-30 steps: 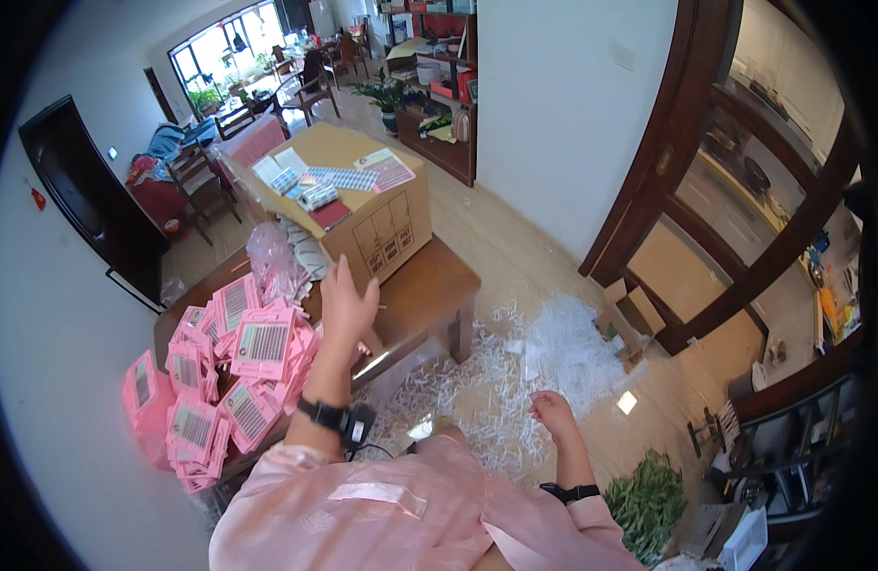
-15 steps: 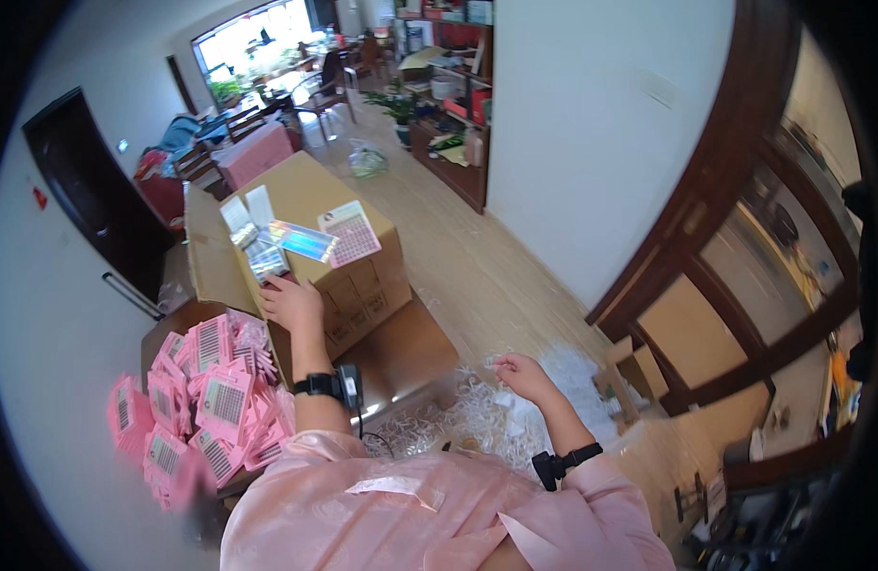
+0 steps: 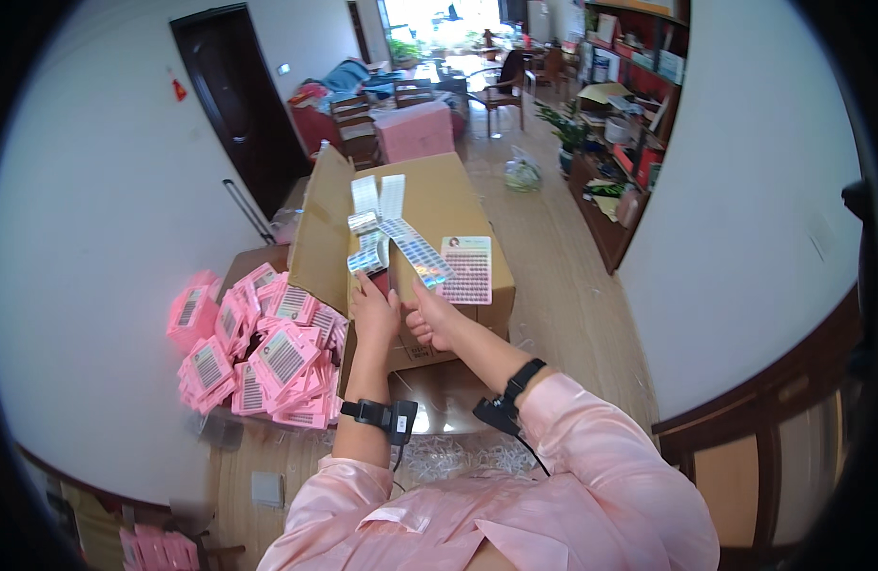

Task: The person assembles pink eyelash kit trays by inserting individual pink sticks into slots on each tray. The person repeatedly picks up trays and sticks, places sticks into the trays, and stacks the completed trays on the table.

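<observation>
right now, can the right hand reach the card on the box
Probably yes: the right hand looks close to the card, and most of the card lies uncovered; only the strip comes near its left edge.

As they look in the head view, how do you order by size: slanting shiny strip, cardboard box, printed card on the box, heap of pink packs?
1. Cardboard box
2. Heap of pink packs
3. Printed card and slanting shiny strip: too alike in area to rank.
</observation>
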### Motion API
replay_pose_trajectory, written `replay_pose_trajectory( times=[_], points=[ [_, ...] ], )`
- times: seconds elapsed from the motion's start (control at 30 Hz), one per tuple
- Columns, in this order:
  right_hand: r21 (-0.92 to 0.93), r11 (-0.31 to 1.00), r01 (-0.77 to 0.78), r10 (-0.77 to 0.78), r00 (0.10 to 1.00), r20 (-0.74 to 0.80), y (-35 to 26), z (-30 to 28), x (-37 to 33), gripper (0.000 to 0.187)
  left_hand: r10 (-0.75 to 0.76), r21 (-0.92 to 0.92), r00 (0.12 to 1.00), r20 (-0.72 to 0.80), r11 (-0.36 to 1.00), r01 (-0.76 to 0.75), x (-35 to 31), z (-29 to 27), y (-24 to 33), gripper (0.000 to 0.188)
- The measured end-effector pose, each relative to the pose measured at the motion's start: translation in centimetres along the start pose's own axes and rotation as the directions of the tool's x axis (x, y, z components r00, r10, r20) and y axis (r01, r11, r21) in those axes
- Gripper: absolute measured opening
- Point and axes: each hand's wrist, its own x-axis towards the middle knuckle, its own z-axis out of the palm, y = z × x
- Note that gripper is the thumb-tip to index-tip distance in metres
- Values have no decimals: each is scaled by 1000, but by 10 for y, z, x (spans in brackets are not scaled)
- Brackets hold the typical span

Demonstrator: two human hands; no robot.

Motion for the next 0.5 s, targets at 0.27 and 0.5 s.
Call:
replay_pose_trajectory(
  times=[0.27,0.5],
  points=[
    [402,915,-43,-78,957,279,-113,-36,53,61,2,40,999,-51,999,0,-1,8,6,88],
    [111,842,-528,453,803,386,-108,-65,60,67,-84,-85,991,-104,994,75,-8,10,15,84]
  ],
)
